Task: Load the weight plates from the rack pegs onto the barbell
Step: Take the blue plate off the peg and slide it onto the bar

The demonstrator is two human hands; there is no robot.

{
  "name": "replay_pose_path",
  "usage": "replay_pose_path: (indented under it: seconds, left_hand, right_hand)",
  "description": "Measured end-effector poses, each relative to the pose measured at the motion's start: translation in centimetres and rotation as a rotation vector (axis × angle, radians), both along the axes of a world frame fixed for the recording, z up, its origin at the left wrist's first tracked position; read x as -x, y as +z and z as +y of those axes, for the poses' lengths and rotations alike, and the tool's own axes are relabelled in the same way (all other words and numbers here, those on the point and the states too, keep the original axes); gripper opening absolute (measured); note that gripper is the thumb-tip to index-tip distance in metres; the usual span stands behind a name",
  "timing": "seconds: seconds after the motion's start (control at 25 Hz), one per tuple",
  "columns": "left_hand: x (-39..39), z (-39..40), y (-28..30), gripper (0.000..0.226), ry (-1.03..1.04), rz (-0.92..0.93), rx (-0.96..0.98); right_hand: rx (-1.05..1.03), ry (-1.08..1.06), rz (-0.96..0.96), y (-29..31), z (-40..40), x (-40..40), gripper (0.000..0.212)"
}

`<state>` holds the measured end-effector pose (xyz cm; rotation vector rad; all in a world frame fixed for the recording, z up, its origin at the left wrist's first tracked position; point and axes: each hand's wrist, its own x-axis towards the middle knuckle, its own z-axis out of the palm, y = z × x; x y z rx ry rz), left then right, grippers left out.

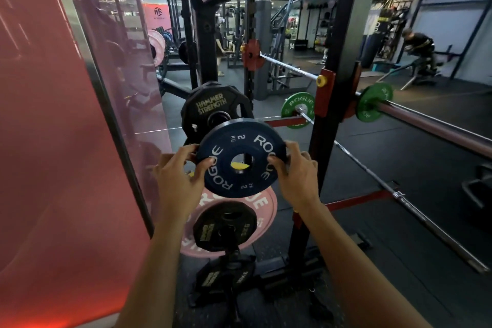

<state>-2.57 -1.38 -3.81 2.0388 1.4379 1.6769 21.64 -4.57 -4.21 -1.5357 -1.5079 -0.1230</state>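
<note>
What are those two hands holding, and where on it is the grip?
A blue Rogue 2 kg plate, gripped by its rim: the left hand on its left edge, the right hand on its right edge, thumbs on the face.

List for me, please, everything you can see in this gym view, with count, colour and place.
2 kg Rogue plate: 1, blue, held in front of the rack pegs.
Hammer Strength plate: 1, black, on an upper peg behind the blue one.
Pink Rogue plate: 1, pink, on a lower peg.
Small black plates: at least 2, lower pegs.
Green Rogue plate: 1, green, on the barbell at right; another shows in the mirror.
Rack upright: black, centre right.
Left hand: gripping the blue plate's left edge.
Right hand: gripping its right edge.
</note>
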Motion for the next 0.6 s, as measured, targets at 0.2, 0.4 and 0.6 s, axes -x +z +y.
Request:
replay_pose_path:
  seconds: [0.2,0.4,0.6]
  left_hand:
    - [-6.5,-3.8,1.3,0.032,-0.016,0.017,-0.030]
    - [-19.2,-8.8,1.9,0.035,-0.200,-0.023,-0.054]
    - [-33.5,-15.1,0.6,0.040,-0.378,-0.035,-0.103]
  right_hand:
    - [-0.036,-0.064,0.001,0.2,-4.6,-6.0,0.039]
    - [-0.075,-0.236,0.012,1.3,-13.8,-17.5,0.034]
    - [-0.085,-0.402,0.053,1.0,-24.0,-30.0,0.035]
